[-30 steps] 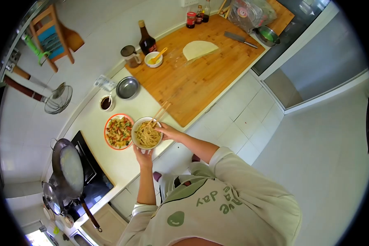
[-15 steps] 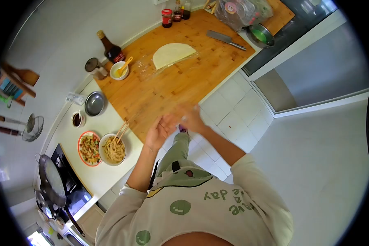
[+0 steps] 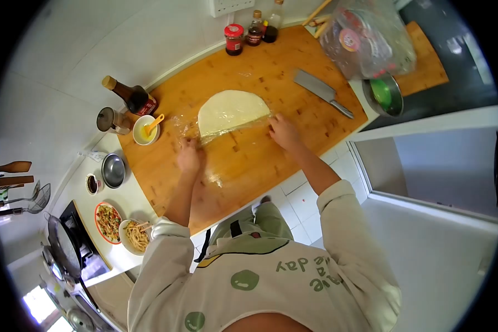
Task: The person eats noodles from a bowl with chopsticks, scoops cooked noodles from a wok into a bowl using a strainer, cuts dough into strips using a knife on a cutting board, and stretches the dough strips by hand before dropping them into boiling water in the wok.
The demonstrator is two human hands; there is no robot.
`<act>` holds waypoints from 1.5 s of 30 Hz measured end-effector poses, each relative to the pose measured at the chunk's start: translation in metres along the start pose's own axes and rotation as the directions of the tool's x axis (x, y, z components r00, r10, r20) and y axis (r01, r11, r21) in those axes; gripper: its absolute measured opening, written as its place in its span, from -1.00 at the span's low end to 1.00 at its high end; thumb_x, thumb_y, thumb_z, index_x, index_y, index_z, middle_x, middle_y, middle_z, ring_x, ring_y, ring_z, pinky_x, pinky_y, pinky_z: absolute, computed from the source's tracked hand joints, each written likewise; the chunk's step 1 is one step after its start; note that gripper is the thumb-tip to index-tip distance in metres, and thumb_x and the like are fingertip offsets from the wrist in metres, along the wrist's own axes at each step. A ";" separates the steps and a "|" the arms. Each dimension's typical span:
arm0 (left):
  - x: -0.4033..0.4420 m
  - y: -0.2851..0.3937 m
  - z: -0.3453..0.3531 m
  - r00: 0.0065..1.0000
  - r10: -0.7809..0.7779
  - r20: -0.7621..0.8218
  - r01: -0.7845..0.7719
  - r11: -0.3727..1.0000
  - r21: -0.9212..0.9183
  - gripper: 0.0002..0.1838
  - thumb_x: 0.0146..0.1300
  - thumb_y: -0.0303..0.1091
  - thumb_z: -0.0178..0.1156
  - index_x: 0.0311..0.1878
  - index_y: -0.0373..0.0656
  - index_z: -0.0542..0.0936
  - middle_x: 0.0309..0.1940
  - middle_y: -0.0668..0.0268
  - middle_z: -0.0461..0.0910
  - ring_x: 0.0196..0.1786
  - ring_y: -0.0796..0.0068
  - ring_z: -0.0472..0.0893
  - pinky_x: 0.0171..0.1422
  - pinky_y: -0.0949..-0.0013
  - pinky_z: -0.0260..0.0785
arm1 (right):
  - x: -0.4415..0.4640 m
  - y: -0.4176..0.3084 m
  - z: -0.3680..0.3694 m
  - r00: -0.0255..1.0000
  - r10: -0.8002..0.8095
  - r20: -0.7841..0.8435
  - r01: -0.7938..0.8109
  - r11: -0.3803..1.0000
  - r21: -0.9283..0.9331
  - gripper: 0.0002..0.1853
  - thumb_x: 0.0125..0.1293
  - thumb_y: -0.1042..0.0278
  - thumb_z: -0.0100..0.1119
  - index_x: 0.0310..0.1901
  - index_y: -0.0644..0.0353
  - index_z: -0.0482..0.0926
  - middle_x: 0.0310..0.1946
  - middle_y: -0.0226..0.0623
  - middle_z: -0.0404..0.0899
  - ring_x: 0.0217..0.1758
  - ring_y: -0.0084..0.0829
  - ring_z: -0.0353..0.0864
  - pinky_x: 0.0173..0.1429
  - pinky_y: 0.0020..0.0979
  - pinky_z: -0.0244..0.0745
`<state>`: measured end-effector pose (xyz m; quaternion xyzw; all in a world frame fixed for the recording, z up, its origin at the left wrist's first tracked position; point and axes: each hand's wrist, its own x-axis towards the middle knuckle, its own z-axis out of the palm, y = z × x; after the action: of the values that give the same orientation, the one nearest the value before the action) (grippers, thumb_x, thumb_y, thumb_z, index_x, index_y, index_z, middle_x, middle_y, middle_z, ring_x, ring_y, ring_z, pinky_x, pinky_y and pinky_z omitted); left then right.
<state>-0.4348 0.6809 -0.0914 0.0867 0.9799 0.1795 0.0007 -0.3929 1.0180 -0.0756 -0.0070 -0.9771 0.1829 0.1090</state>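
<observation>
Head view: my left hand [image 3: 188, 157] and right hand [image 3: 285, 133] flanked clear film [image 3: 223, 133] at the near edge of the pale half-round sheet [image 3: 232, 109] on the wooden board [image 3: 254, 169]; my fingers were curled, though whether they pinched film I could not tell; uneven pulling could have creased or torn the sheet

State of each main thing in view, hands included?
Plastic wrap: spread, wrinkled
Left hand: at wrap's left end
Right hand: at wrap's right end
Dough: half-round, flat
Knife: lying flat
Small bowl: spoon inside
Noodle bowl: filled, chopsticks in
Plate: filled
Jar: lid on
</observation>
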 end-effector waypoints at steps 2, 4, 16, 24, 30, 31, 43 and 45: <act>0.014 -0.012 0.007 0.999 -0.021 0.035 0.019 0.998 0.055 -0.75 0.07 -0.33 0.16 -0.14 -0.05 0.59 -0.05 0.18 0.46 -0.09 0.09 0.55 -0.14 0.14 0.48 | 0.022 0.009 0.016 0.964 -0.069 0.257 0.123 0.972 -0.201 -0.84 0.14 0.38 0.17 -0.23 0.12 0.50 -0.23 -0.29 0.47 -0.22 -0.19 0.54 -0.21 -0.22 0.49; 0.021 -0.014 0.007 0.996 -0.051 0.073 0.043 0.993 0.106 -0.78 0.07 -0.33 0.17 -0.18 -0.04 0.60 -0.06 0.21 0.48 -0.12 0.12 0.56 -0.15 0.15 0.49 | 0.040 0.022 0.026 0.940 -0.165 0.299 0.225 0.958 -0.179 -0.89 0.14 0.38 0.16 -0.29 0.12 0.48 -0.27 -0.31 0.46 -0.27 -0.20 0.55 -0.25 -0.23 0.49; 0.084 -0.002 -0.038 0.962 -0.266 -0.059 0.206 0.850 -0.485 -0.83 0.12 -0.39 0.21 -0.34 -0.33 0.55 -0.47 0.03 0.56 -0.41 0.17 0.59 -0.30 0.24 0.42 | 0.141 0.050 0.020 0.886 -0.228 0.405 0.132 0.959 0.251 -0.88 0.11 0.50 0.15 -0.41 0.18 0.38 -0.46 -0.22 0.46 -0.46 -0.26 0.49 -0.40 -0.33 0.37; 0.120 -0.026 0.040 0.899 -0.389 -0.201 0.360 0.918 -0.168 -0.81 0.09 -0.43 0.19 -0.22 -0.30 0.60 -0.23 0.08 0.57 -0.19 0.16 0.57 -0.18 0.26 0.45 | 0.184 0.074 0.043 0.867 -0.216 0.450 0.053 0.936 0.347 -0.85 0.21 0.45 0.20 -0.21 0.24 0.49 -0.32 -0.22 0.51 -0.33 -0.37 0.54 -0.26 -0.41 0.46; 0.058 0.025 0.007 0.782 -0.551 -0.291 0.348 0.773 -0.529 -0.60 0.13 -0.54 0.11 0.10 -0.27 0.49 -0.03 0.09 0.44 -0.23 0.38 0.56 -0.22 0.42 0.47 | 0.106 0.222 -0.055 0.961 -0.127 0.247 0.114 0.991 0.065 -0.56 0.20 0.44 0.22 0.12 0.26 0.39 -0.06 -0.12 0.47 -0.05 -0.23 0.53 -0.01 -0.30 0.46; 0.041 0.037 0.008 0.761 -0.567 -0.316 0.366 0.777 -0.511 -0.61 0.12 -0.55 0.11 0.07 -0.27 0.50 -0.04 0.07 0.45 -0.16 0.28 0.55 -0.17 0.37 0.47 | 0.090 0.227 -0.084 0.957 -0.138 0.256 0.143 0.990 0.002 -0.47 0.15 0.45 0.23 0.18 0.22 0.35 -0.05 -0.06 0.45 -0.04 -0.13 0.51 0.01 -0.24 0.44; -0.014 0.166 0.072 0.895 -0.224 -0.387 0.115 0.951 -0.286 -0.57 0.04 -0.57 0.10 0.06 -0.27 0.48 -0.02 0.10 0.46 0.02 0.07 0.44 0.15 0.19 0.33 | 0.062 0.221 -0.121 0.932 0.135 0.336 -0.088 0.985 -0.150 -0.41 0.10 0.37 0.17 0.23 0.10 0.32 -0.27 0.02 0.56 -0.20 0.02 0.56 -0.10 -0.07 0.44; -0.015 0.172 0.072 0.903 -0.219 -0.371 0.117 0.953 -0.278 -0.58 0.05 -0.54 0.11 0.06 -0.26 0.48 -0.01 0.11 0.45 0.02 0.09 0.44 0.14 0.18 0.33 | 0.072 0.195 -0.128 0.956 0.026 0.291 -0.002 0.996 -0.084 -0.52 0.13 0.35 0.16 0.14 0.14 0.41 -0.38 -0.02 0.59 -0.30 -0.01 0.58 -0.18 -0.11 0.45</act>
<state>-0.3881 0.8621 -0.0991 -0.0376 0.9330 0.3142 -0.1717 -0.4412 1.2495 -0.0144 0.0086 -0.9891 0.1418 -0.0381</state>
